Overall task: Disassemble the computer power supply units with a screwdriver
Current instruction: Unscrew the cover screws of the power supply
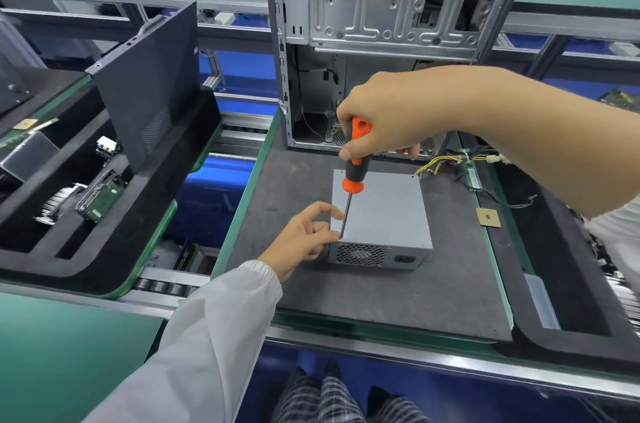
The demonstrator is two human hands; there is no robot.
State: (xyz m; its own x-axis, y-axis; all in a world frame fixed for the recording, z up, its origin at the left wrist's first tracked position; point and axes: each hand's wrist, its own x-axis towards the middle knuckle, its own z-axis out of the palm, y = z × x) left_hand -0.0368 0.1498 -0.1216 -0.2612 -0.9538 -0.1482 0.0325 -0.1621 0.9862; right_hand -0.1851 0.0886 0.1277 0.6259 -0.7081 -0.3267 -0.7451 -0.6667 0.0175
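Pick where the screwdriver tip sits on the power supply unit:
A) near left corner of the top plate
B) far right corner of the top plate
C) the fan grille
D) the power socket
A: the screwdriver, gripped by the right hand, meets the power supply unit at its near left top corner, beside the left hand.
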